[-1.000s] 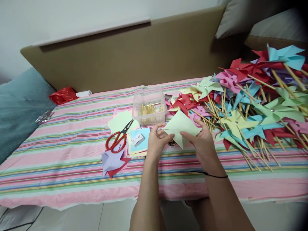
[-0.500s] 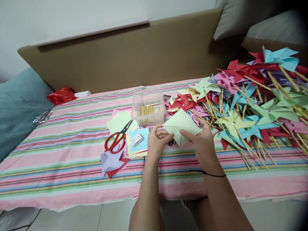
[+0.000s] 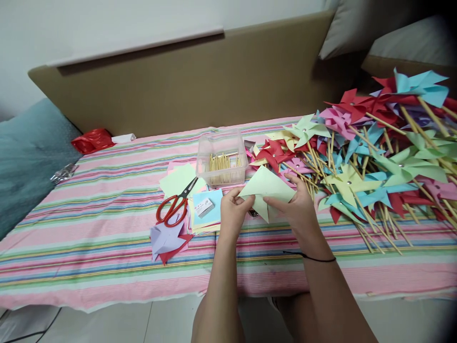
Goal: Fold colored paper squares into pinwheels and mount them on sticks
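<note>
As I look through the head view, the one view on my screen, what counts most is the light green paper (image 3: 273,183) lying straight between my left hand (image 3: 235,209) and my right hand (image 3: 302,205), so neither is nearer. It is roughly square, so I read no real long axis; it is turned as a diamond, one corner pointing away from me, one toward my lap, its side corners going out to the hands. A slit runs inward near the left corner and another splits the near one. On the left my grip is narrow, thumb over the paper and fingers beneath. On the right the thumb lies on the face, its tip toward the middle, while the fingers hold around the right corner; how firmly they press I cannot tell. Just under the near left edge, a dark shiny item (image 3: 253,213) is mostly hidden. The clear box (image 3: 203,164) stands just beyond my left hand.
</note>
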Tool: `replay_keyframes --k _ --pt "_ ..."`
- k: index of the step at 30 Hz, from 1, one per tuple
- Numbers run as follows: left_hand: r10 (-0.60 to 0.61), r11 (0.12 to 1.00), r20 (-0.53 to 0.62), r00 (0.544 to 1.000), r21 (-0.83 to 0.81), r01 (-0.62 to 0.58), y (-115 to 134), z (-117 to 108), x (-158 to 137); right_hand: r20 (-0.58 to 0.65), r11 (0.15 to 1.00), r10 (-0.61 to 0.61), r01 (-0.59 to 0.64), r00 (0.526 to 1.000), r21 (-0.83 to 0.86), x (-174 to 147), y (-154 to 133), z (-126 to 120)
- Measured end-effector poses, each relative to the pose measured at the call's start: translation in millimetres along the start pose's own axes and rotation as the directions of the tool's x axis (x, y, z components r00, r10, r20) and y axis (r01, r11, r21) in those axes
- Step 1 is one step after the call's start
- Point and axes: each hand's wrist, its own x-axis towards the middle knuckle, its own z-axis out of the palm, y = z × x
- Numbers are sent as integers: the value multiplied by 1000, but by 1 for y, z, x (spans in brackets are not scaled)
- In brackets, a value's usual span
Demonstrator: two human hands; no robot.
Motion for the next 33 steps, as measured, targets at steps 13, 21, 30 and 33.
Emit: replay_keyframes --k 13,21,30,33 --pt "-3 995 2 1000 -100 3 3 -1 -2 -57 999 -45 45 997 -3 -1 -2 5" --pt "-37 992 -83 996 -127 26 6 -1 0 -65 994 -95 98 993 49 -2 -7 -1" --pt "-317 914 27 948 -258 313 14 -11 -1 7 939 -343 342 939 10 -11 -23 -2" --pt "-354 866 213 911 -293 405 18 -7 -7 29 895 -439 440 898 -69 -14 -23 -4"
